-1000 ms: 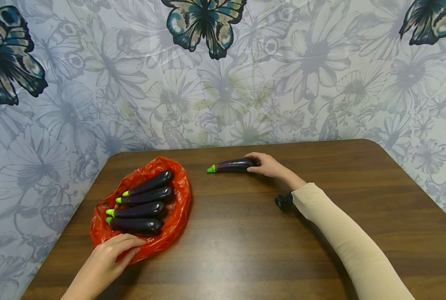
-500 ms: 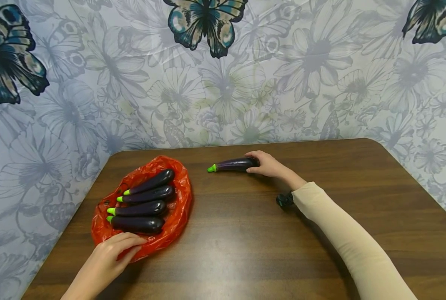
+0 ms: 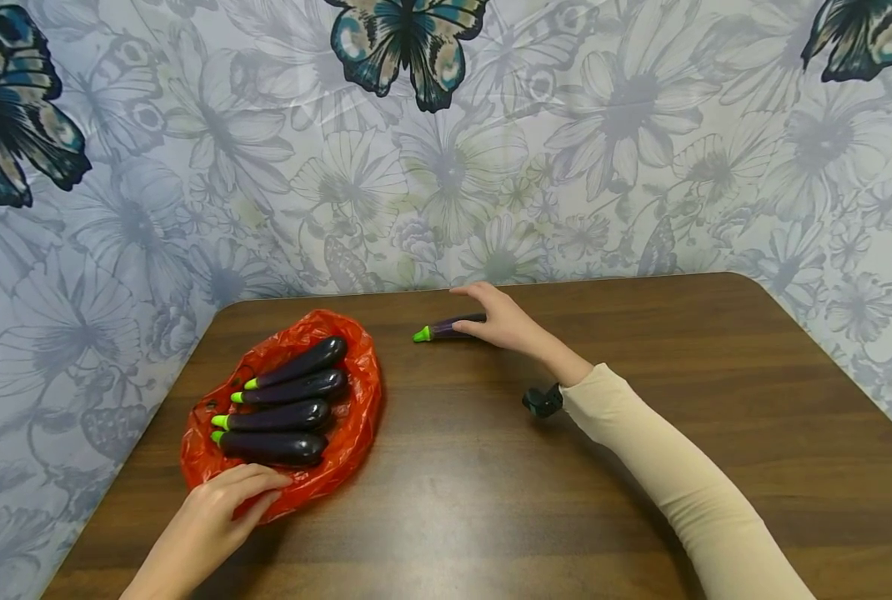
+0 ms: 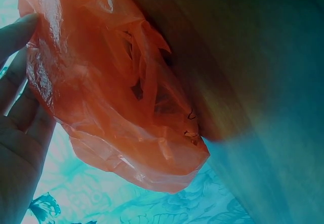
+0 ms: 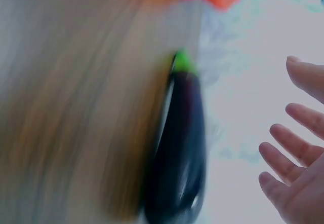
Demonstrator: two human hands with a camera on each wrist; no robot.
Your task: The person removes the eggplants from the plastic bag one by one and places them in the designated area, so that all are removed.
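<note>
At left, we see a person's left hand (image 3: 217, 512) pinching the near edge of a red bag (image 3: 367, 408) between thumb and fingers. Just beyond the fingertips, four eggplants (image 3: 288, 415) lie side by side in the bag, green stems leftward; dark marks on the plastic are too small for us to read. Farther right, a lone eggplant (image 3: 446, 331) rests on the wooden table (image 3: 461, 467), stem toward the bag, while the right hand (image 3: 502, 321) hovers by its thick end, fingers spread and, in the right wrist view, apart from it
</note>
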